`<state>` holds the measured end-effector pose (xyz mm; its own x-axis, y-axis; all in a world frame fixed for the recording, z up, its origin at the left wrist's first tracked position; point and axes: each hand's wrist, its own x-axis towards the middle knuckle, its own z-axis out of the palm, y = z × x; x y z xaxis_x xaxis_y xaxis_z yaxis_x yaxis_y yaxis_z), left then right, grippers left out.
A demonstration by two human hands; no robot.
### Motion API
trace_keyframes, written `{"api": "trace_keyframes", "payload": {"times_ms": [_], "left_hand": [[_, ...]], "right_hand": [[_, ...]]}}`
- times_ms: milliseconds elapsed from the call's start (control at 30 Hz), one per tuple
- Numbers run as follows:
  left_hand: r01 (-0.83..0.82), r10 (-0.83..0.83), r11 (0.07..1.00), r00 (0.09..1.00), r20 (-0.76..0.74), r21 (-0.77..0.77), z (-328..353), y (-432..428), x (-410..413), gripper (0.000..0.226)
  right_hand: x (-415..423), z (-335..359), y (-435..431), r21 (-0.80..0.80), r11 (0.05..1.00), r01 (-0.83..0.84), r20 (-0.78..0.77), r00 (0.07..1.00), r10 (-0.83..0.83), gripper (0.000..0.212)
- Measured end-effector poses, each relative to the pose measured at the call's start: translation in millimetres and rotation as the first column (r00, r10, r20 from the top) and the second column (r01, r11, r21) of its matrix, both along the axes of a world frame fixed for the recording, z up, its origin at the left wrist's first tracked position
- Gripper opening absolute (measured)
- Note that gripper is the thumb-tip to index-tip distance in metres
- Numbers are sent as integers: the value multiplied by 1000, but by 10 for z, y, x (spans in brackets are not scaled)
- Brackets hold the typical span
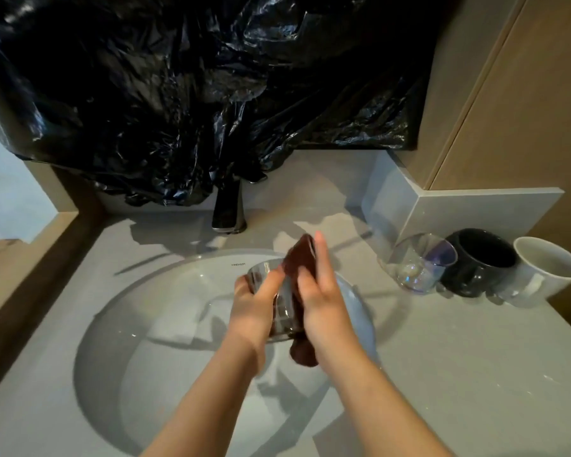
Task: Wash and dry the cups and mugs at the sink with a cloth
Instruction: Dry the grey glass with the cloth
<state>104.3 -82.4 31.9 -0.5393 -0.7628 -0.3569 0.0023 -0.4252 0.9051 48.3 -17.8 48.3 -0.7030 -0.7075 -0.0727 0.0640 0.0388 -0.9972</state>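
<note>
Bare forearms (211, 400) reach in from the bottom edge. Black plastic sheeting (195, 87) hangs beyond the hands, above the faucet (226, 209). Grey countertop (442, 357) extends to their right; the sink basin (152, 341) lies directly beneath them. Left hand (254, 305) grips a clear glass cup (282, 315), tipped on its side, fingers curled round it. Right hand (323, 298) pinches a brown cloth (299, 258) against the cup. Well right of the right hand stand a white mug (541, 272), black mug (478, 262) and clear glass (419, 265), side by side.
</note>
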Motion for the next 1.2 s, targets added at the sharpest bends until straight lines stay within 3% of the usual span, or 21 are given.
{"api": "trace_keyframes", "payload": {"times_ms": [100, 200, 267, 333, 433, 533, 667, 767, 867, 933, 1033, 1100, 1200], "left_hand": [[18, -18, 1000, 1000, -13, 24, 22, 69, -27, 31], [-82, 82, 996, 997, -13, 19, 53, -24, -115, 38], [-139, 139, 990, 990, -1, 19, 36, -35, -151, 32], [-135, 135, 991, 991, 10, 13, -3, 36, -174, 23], [-46, 45, 998, 999, 20, 34, 10, 201, -205, 31], [-52, 52, 998, 999, 4, 44, 43, 166, -211, 36], [-154, 152, 984, 988, 30, 87, -8, 63, -151, 43], [-95, 92, 993, 994, 58, 63, -6, 138, -142, 39], [8, -7, 1000, 998, 62, -10, 45, 256, -198, 58], [-16, 16, 1000, 999, 45, 3, 63, 257, -216, 68], [-142, 140, 989, 989, 57, 32, 15, 146, -227, 30], [-127, 125, 992, 987, 101, 13, -52, 162, -241, 18], [-10, 9, 1000, 995, 97, 13, -82, 283, -257, 45]], "right_hand": [[-128, 62, -1, 14, 1000, -20, 48, 999, 20, 47], [7, 27, 121, 7, 991, -135, 11, 991, 135, 41], [53, 16, 189, 1, 986, -164, -20, 986, 164, 39], [-74, 39, 184, -16, 993, -121, -25, 992, 120, 40], [-376, 18, 136, -63, 998, -2, 60, 998, 6, 40], [-374, 15, 162, -24, 993, -119, 161, 980, 121, 37], [-103, -105, 211, 85, 964, -251, 42, 968, 248, 44], [-182, -24, 173, 14, 988, -157, -15, 987, 157, 34], [-375, 62, 133, -25, 1000, -14, 179, 984, 18, 28], [-351, 37, 174, -24, 999, -44, 219, 975, 48, 28], [-108, -50, 288, 18, 991, -131, 11, 991, 131, 44], [-91, -98, 294, 37, 992, -117, -104, 987, 120, 46], [-357, -93, 222, 11, 1000, 6, 46, 999, -7, 36]]}}
